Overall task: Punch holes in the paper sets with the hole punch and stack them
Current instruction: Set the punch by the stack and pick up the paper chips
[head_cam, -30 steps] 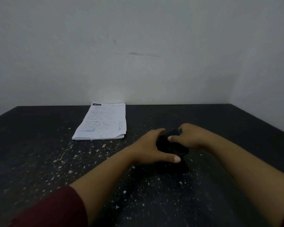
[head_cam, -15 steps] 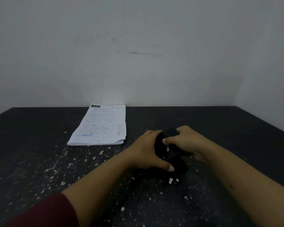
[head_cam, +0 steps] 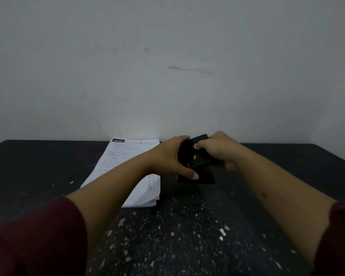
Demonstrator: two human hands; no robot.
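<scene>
Black blocky hole punch (head_cam: 195,156) gripped by both hands' fingers (head_cam: 184,172) over speckled table (head_cam: 187,226).

**Table surface, head view**

Dark, near-black table (head_cam: 38,172), matte, running back to a pale wall at 12 o'clock. One stack of printed white paper (head_cam: 127,156) lies flat on it toward 11 o'clock, far edge close to the wall, near corner fanned slightly. A black hole punch (head_cam: 197,177) has its base low over the surface just right of the stack, around 12 o'clock; contact not clear. Small pale paper scraps (head_cam: 222,232) litter the near surface, thickest from 5 to 7 o'clock.
</scene>
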